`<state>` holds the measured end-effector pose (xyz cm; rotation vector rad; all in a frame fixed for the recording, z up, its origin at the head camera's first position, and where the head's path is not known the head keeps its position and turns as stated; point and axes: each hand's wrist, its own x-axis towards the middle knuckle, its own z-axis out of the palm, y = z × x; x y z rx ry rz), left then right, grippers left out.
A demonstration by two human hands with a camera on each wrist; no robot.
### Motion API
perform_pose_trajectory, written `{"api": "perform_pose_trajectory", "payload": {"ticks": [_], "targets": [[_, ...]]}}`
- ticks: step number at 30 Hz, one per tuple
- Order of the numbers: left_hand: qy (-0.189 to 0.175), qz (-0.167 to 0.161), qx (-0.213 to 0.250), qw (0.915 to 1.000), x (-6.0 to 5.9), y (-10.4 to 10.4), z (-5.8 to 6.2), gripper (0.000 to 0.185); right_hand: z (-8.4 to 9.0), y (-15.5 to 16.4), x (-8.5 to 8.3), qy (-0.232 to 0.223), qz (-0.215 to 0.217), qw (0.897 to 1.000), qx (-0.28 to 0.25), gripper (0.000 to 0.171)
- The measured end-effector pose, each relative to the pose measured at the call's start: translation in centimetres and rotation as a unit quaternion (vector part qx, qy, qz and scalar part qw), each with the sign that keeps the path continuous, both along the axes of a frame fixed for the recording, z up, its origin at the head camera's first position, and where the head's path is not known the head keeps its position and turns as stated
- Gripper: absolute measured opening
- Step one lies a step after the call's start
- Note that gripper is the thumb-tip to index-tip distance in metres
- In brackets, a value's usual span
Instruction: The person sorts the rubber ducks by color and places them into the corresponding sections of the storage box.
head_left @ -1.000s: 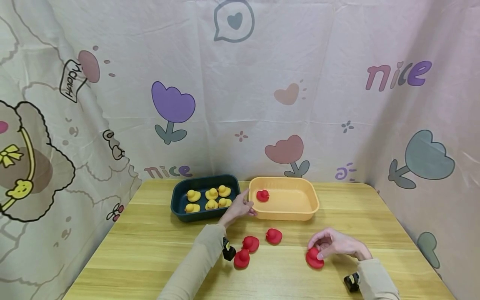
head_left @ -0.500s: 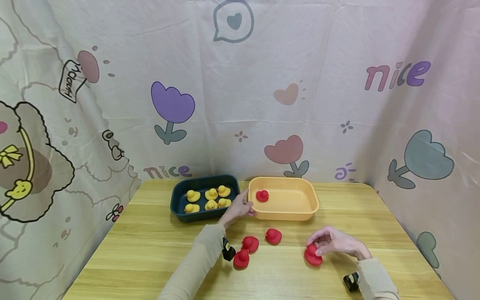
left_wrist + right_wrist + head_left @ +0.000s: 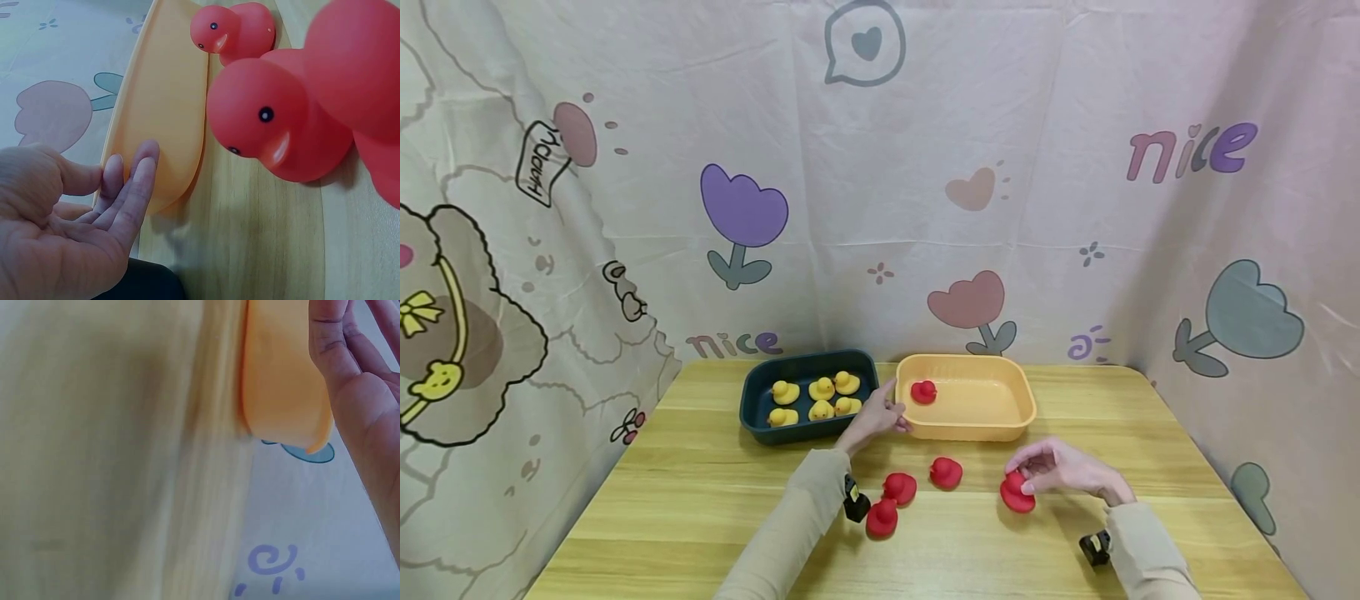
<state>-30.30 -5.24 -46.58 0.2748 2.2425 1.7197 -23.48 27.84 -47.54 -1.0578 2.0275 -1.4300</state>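
Note:
My right hand [image 3: 1063, 467] pinches a red rubber duck [image 3: 1017, 493] between thumb and fingers, to the right of the other loose ducks. In the right wrist view part of the hand [image 3: 362, 394] shows, but the held duck does not. My left hand [image 3: 876, 417] touches the near left corner of a yellow tray [image 3: 977, 432]; in the left wrist view its fairly straight fingers [image 3: 134, 200] lie against the tray's wall. One red duck [image 3: 923, 392] sits inside that tray. Three more red ducks lie on the table: one [image 3: 946, 472] nearer the tray, two [image 3: 900, 488] close together.
A dark blue tray [image 3: 767, 436] holding several yellow ducks [image 3: 786, 392] stands left of the yellow tray, behind my left hand. The wooden table [image 3: 662, 500] ends at a printed cloth [image 3: 865, 208] hung behind it and at both sides.
My right hand has moved a little forward and left, with the red duck lifted along in it. The left hand stays at the yellow tray's corner.

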Motion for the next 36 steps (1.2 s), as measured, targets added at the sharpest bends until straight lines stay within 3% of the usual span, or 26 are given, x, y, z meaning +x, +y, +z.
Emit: {"api": "perform_pose_trajectory", "payload": {"ticks": [8,14,23,30,36], "targets": [[-0.002,-0.011,0.002,0.9999,1.7,0.0,2.4,0.062,1.3,-0.8,-1.1,0.016,-0.010,1.000,-0.006,0.032],[-0.001,-0.011,-0.002,0.9999,2.1,0.0,2.9,0.062,2.2,-1.6,-2.0,0.026,-0.038,0.999,0.005,0.033],[0.003,-0.015,-0.002,0.9999,1.6,0.0,2.2,0.062,3.3,-3.2,-3.6,0.052,-0.120,0.991,0.042,0.032],[-0.006,-0.006,-0.010,0.9999,0.0,-0.1,0.2,0.062,4.0,-4.7,-5.0,0.060,-0.161,0.984,0.048,0.034],[-0.005,-0.005,-0.020,0.9998,-0.1,-0.1,0.0,0.061,5.7,-6.9,-4.9,0.057,-0.198,0.978,0.044,0.035]]}}
